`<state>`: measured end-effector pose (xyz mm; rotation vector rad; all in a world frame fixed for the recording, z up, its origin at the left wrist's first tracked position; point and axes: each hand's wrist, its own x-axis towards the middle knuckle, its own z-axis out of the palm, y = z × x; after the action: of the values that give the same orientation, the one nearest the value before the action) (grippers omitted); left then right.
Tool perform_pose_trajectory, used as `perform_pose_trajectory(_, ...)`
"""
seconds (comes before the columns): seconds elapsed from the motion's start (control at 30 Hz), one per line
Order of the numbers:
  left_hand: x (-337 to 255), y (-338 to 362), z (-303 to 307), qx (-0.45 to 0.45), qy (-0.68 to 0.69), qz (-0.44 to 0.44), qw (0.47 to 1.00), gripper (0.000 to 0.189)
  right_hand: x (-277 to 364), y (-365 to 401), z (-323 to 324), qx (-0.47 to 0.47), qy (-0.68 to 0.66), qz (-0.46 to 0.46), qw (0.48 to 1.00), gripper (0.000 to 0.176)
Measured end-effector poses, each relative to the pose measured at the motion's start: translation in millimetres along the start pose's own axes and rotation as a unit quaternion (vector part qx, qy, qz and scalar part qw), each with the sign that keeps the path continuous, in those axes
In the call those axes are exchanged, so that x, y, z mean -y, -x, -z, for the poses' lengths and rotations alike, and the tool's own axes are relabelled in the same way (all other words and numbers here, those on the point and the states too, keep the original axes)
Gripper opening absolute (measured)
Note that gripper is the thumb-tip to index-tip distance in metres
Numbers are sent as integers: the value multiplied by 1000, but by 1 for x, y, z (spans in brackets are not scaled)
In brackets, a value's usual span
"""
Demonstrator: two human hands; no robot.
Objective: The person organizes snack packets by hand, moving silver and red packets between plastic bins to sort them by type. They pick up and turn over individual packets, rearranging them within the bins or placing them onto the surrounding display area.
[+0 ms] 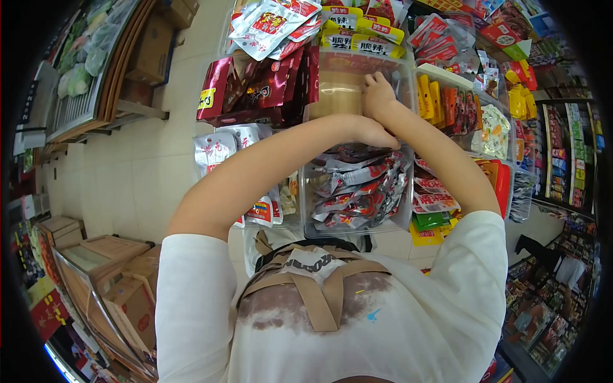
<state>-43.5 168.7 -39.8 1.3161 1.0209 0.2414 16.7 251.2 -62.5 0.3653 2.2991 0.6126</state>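
My right hand [378, 94] is over a clear plastic bin [311, 116] with a bare tan bottom, near its right side. Its fingers are slightly bent and a little apart, with nothing visible in them. My left hand [378, 133] lies just below the right wrist, at the edge between this bin and the one nearer my body; its fingers are hidden. Silver and red snack packets [361, 191] fill that nearer bin. Left of the hands stand dark red packages [262, 89]. Yellow packets [377, 46] sit beyond the bin's far edge.
Silver and red pouches [271, 29] are heaped at the top. Orange and yellow packets [440, 105] fill bins on the right. A produce rack [96, 76] stands at upper left, cardboard boxes [131, 306] at lower left. Snack shelves [565, 153] line the far right.
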Motion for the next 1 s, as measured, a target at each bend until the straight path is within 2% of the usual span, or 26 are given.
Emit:
perform_pose_trajectory(0.1,8,-6,3,6,-29,4,1000,65,2,-1,-1,-6,-8,-6,1000,35)
perform_pose_trajectory(0.17,9,-5,4,10,-28,12,999,68,6,-1,-5,-55,20,-32,998,33)
perform_pose_trajectory(0.27,11,-2,5,17,-21,-3,1000,72,8,-2,7,-3,-18,-47,999,35)
perform_pose_trajectory(0.33,13,-3,7,42,-12,-2,999,75,9,-1,3,-26,-25,-51,998,32)
perform_pose_trajectory(0.43,10,4,8,-2,-43,-5,999,73,8,-2,5,-56,-61,-55,995,29)
perform_pose_trajectory(0.5,12,1,10,15,-24,-14,1000,70,7,-5,10,-62,-87,-55,993,27)
perform_pose_trajectory(0.57,15,-1,10,34,-5,-21,999,67,8,-7,18,-107,-152,-39,982,24)
perform_pose_trajectory(0.63,13,3,9,-7,-18,-31,999,62,9,-6,19,-108,-150,-33,982,23)
perform_pose_trajectory(0.77,16,-2,10,17,11,-61,998,62,5,3,18,-98,-147,-28,984,21)
perform_pose_trajectory(0.87,13,-4,10,32,-35,-31,998,69,2,2,22,-96,-197,-1,976,24)
perform_pose_trajectory(0.9,14,-5,10,12,-88,-33,995,73,1,2,22,-96,-196,-1,976,24)
perform_pose_trajectory(0.93,14,-6,10,-8,-141,-35,989,78,0,3,22,-116,-214,-2,970,23)
perform_pose_trajectory(1.0,12,-8,13,10,-164,-15,986,83,-2,5,23,-136,-232,-4,963,22)
